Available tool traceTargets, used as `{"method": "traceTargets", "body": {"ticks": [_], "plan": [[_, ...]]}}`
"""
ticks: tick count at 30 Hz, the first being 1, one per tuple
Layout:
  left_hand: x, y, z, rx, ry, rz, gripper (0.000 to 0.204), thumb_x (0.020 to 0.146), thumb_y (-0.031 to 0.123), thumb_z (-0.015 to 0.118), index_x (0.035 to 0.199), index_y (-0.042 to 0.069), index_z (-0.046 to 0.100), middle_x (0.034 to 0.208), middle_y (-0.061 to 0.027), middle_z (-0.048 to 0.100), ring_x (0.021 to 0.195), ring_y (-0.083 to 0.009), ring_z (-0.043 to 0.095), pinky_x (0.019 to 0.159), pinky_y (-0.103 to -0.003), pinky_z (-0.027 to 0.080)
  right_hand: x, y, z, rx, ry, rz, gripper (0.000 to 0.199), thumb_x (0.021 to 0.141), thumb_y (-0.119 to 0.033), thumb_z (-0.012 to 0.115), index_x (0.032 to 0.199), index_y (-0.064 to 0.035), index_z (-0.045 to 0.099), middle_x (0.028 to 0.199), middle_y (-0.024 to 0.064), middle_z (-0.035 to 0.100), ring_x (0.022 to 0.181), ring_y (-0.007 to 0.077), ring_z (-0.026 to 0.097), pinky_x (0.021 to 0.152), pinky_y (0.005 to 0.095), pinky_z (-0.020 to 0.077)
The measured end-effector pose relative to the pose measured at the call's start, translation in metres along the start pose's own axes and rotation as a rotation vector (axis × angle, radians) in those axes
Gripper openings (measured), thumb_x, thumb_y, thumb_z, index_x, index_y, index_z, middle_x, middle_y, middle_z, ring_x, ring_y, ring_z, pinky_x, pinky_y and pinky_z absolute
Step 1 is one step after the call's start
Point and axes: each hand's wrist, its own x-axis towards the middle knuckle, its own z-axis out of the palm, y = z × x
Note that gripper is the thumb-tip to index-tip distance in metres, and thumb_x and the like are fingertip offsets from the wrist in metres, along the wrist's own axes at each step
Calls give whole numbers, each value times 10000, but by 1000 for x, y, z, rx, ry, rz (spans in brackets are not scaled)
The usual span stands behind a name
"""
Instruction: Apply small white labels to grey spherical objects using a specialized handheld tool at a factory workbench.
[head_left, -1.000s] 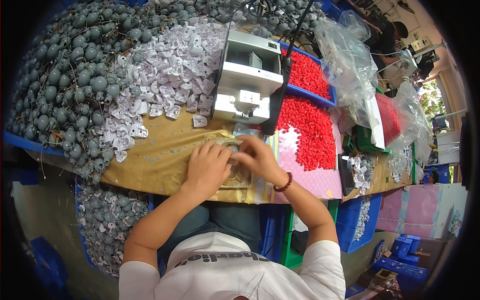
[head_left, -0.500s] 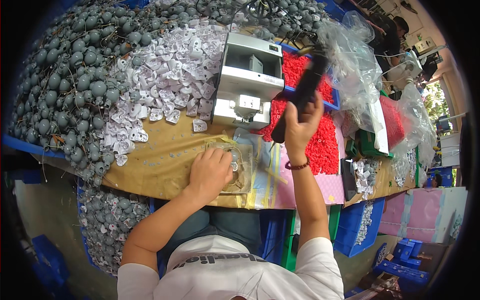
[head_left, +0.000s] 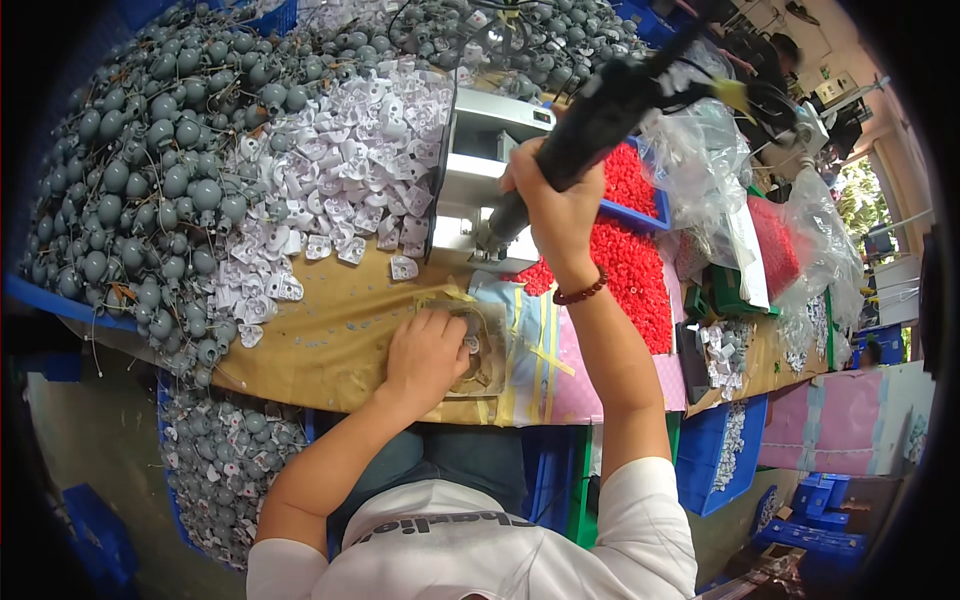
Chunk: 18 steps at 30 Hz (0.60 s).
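I could have slid the left hand (head_left: 430,358) sideways to its left, low over the brown table cover (head_left: 310,360). Straight ahead of it lay a loose white part (head_left: 403,267), and farther forward-left a heap of white parts (head_left: 340,165) walled me off. Between it and the right forearm (head_left: 620,350) I had a gap above the taped strip (head_left: 535,350). A metal box (head_left: 475,168) crowded the right hand (head_left: 560,205) on its left, the black driver (head_left: 605,115) jutted ahead, and a blue tray (head_left: 640,219) bounded its right.
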Motion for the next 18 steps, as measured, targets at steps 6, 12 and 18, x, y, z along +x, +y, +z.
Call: {"method": "traceTargets", "body": {"ticks": [6,12,18], "plan": [[0,0,-4,-14,9,19,320,731,144,786,1002,56,639,949,-117,616,939,-336,588,835,-444,490,-10,4,2,-78,-92,168,391,843,38,685,1189,26,502,772,39,634,647,131,635,612,284,526],[-1,-2,-2,-58,22,21,330,732,133,775,1013,46,627,933,-120,604,907,-345,584,800,-471,479,-75,-24,-6,-108,-139,279,599,844,83,632,1404,56,422,796,53,657,672,140,645,642,295,537],[-1,2,-5,-33,-8,-11,276,748,152,745,987,92,621,944,-71,598,957,-294,584,808,-447,457,-102,-20,-7,-50,-171,151,641,829,114,679,1379,30,361,854,54,651,734,125,638,669,281,524]]}}
